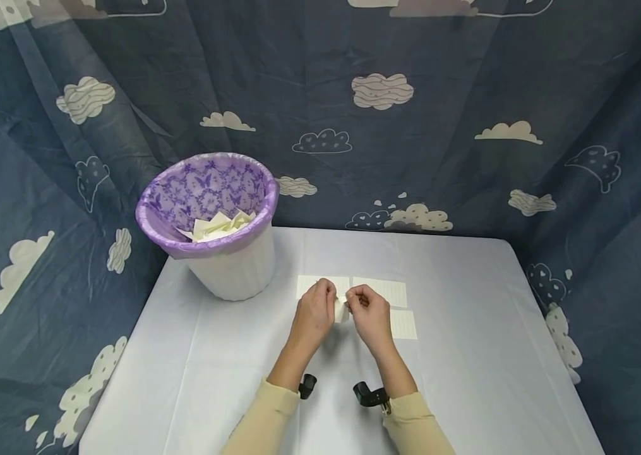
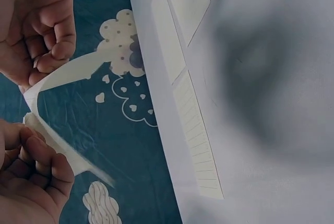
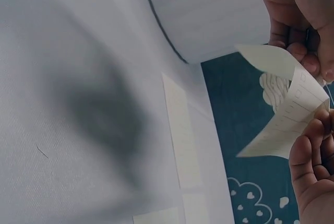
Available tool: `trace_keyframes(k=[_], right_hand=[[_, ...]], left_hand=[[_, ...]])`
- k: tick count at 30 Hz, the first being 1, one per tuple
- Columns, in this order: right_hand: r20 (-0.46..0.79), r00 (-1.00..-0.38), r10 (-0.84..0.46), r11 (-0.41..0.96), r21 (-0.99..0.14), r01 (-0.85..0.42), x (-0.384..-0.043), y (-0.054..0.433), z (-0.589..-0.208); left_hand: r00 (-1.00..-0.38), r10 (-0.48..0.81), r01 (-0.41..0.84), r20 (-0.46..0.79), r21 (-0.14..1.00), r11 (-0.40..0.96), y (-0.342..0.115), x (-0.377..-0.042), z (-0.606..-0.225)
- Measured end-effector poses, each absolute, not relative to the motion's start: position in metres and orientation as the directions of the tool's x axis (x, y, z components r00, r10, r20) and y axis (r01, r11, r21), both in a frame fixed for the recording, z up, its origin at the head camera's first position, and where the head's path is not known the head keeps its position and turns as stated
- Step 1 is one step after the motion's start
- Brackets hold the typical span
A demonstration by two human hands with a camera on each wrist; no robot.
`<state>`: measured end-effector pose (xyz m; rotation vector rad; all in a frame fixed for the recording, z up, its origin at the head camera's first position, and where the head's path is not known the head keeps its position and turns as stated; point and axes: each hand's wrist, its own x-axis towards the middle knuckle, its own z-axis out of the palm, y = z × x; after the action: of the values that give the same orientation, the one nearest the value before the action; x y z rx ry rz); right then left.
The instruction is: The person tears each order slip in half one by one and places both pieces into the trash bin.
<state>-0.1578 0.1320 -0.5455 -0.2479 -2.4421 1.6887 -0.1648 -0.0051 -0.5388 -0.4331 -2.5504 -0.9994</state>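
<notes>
Both hands meet above the table, pinching one small pale-yellow lined note sheet (image 1: 341, 312) between them. My left hand (image 1: 314, 311) grips one side of it with thumb and fingers; my right hand (image 1: 371, 316) pinches the other, close by. Seen from the right wrist, the sheet (image 3: 297, 104) is bent into a fold, with printed lines and small boxes on one face. In the left wrist view its two halves spread away from the fingertips, and one edge looks uneven. Flat on the table behind the hands lie three similar sheets, one of them (image 1: 383, 291) at the back right.
A white bin (image 1: 237, 272) with a purple butterfly-patterned liner (image 1: 152, 224) stands at the table's back left, pale-yellow paper pieces (image 1: 220, 225) inside. Dark blue cloud-print curtains (image 1: 297, 57) border the white-covered table (image 1: 479, 354) at the back and sides.
</notes>
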Motion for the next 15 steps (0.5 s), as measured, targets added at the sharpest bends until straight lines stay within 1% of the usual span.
trace_keyframes(k=[15], right_hand=[[0.014, -0.970, 0.243, 0.316, -0.947, 0.065, -0.1596, 0.1378, -0.5450]], left_hand=[[-0.888, 0.131, 0.400, 0.441, 0.599, 0.694, -0.0070, -0.1663, -0.5328]])
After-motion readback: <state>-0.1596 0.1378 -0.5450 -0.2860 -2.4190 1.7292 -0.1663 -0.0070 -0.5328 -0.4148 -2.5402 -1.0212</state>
